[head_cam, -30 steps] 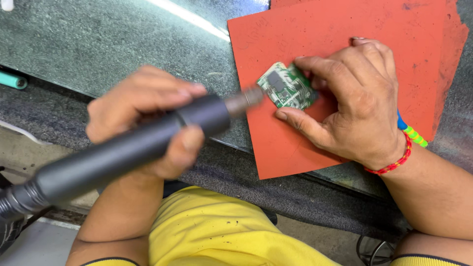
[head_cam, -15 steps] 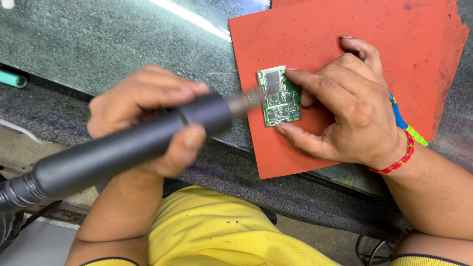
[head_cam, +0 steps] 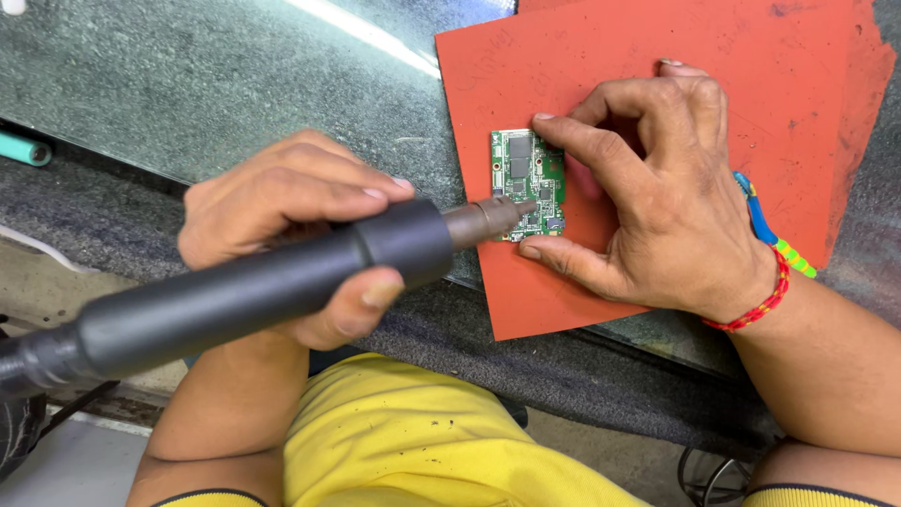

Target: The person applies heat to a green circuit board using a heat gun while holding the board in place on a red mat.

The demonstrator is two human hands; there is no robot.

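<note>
A small green circuit board (head_cam: 524, 174) lies flat on a red rubber mat (head_cam: 657, 56). My right hand (head_cam: 657, 197) pins it there, index finger on its top edge and thumb at its lower edge. My left hand (head_cam: 291, 221) grips a long dark grey hot-air tool (head_cam: 263, 286). The tool's metal nozzle (head_cam: 493, 218) points at the lower part of the board, just above it.
The mat rests on a glass-topped bench (head_cam: 188, 84) with a dark front edge. A teal handle (head_cam: 23, 147) lies at the far left. A blue, green and yellow tool (head_cam: 774, 235) sits under my right wrist. My yellow shirt fills the bottom.
My right hand turned the board from tilted to lying upright and flat on the mat, then shifted its fingers to the board's edges. The nozzle stayed close to the board.
</note>
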